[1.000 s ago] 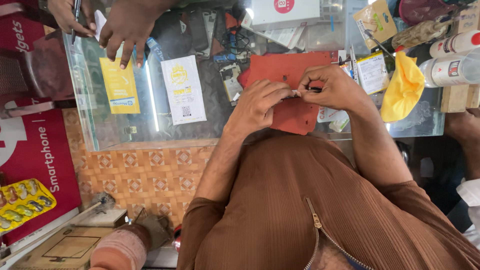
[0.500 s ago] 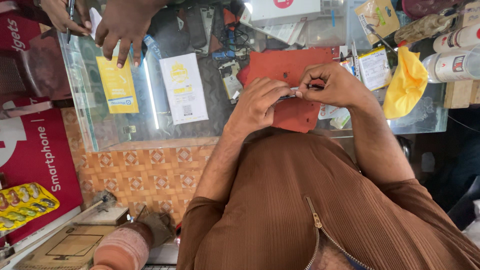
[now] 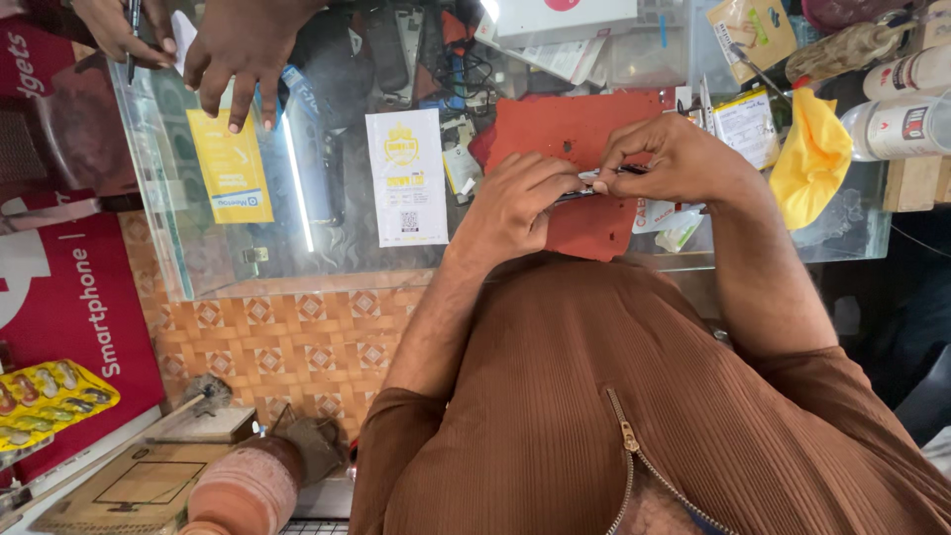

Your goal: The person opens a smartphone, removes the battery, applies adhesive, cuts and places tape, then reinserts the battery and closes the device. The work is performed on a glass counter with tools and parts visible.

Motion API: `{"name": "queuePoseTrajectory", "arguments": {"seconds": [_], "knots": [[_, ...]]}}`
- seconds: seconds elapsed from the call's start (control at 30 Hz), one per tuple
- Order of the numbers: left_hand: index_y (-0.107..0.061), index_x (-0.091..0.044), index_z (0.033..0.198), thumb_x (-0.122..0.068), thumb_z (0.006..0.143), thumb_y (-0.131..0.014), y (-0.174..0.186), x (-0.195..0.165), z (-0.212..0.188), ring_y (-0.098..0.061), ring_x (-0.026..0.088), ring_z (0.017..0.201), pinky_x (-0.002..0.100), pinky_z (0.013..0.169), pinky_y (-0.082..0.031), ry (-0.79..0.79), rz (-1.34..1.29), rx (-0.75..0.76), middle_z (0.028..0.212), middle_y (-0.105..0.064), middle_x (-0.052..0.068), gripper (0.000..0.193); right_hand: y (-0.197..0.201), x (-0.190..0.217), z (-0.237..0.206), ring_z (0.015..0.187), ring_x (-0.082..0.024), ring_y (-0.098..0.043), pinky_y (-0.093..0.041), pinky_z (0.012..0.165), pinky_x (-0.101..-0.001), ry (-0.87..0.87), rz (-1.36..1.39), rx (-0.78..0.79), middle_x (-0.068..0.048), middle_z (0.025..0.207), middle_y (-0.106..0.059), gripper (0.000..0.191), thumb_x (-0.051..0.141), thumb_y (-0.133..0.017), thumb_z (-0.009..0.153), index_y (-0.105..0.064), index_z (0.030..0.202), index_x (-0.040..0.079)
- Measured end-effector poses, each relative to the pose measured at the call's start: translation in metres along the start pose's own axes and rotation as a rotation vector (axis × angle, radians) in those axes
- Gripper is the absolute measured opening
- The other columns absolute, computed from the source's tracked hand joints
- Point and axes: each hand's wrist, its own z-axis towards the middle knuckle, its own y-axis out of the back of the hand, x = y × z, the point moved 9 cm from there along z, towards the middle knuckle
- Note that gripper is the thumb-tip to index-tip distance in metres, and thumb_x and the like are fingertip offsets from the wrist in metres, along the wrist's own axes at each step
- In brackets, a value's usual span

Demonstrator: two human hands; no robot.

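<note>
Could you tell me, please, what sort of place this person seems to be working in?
Probably a small phone repair or accessories shop. The left hand and right hand work a thin tool over a red mat on a glass counter, with cables and phone parts under the glass.

Both hands (image 3: 594, 183) raised together, fingers curled, seemingly pinching; forearms bent inward.

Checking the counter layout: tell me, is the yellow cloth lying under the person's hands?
No, the yellow cloth lies off to one side of both hands, which work over the red mat.
</note>
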Motion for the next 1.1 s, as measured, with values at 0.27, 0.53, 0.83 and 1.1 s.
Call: {"name": "queuePoseTrajectory", "arguments": {"seconds": [0.27, 0.53, 0.83, 1.1], "knots": [[-0.069, -0.007, 0.110, 0.009, 0.070, -0.064, 0.000, -0.002, 0.003, -0.063, 0.028, 0.097, 0.041, 0.081, -0.048, -0.037, 0.028, 0.010, 0.112, -0.068, 0.004, 0.042, -0.001, 0.003, -0.001, 0.071, -0.012, -0.065, -0.051, 0.064, -0.0280, -0.011, -0.088, -0.050, -0.006, 0.081, -0.071, 0.011, 0.004, -0.076, 0.077, -0.071, 0.085, 0.000], [-0.069, -0.007, 0.112, 0.010, 0.069, -0.062, -0.002, -0.001, -0.001, -0.063, 0.029, 0.097, 0.042, 0.084, -0.049, -0.028, 0.012, 0.006, 0.113, -0.068, 0.005, 0.046, -0.004, 0.012, 0.000, 0.066, -0.017, -0.064, -0.051, 0.061, -0.0311, 0.019, -0.202, -0.047, -0.007, 0.079, -0.067, 0.013, 0.007, -0.077, 0.077, -0.068, 0.083, -0.001], [-0.069, -0.006, 0.111, 0.009, 0.076, -0.065, 0.000, 0.001, -0.002, -0.063, 0.028, 0.098, 0.042, 0.083, -0.047, -0.029, -0.007, 0.001, 0.111, -0.068, 0.005, 0.039, -0.007, 0.043, -0.003, 0.076, -0.033, -0.063, -0.050, 0.067, -0.0420, 0.223, -0.335, -0.111, -0.013, 0.083, -0.065, 0.017, 0.007, -0.078, 0.078, -0.065, 0.085, -0.002], [-0.070, -0.007, 0.107, 0.010, 0.069, -0.064, 0.003, 0.003, -0.001, -0.064, 0.028, 0.095, 0.041, 0.080, -0.046, 0.006, -0.006, 0.000, 0.111, -0.070, 0.005, 0.042, -0.003, 0.020, -0.006, 0.070, -0.018, -0.065, -0.049, 0.061, -0.0333, 0.129, -0.106, -0.029, -0.007, 0.086, -0.070, 0.013, 0.012, -0.074, 0.091, -0.071, 0.092, 0.000]]}}
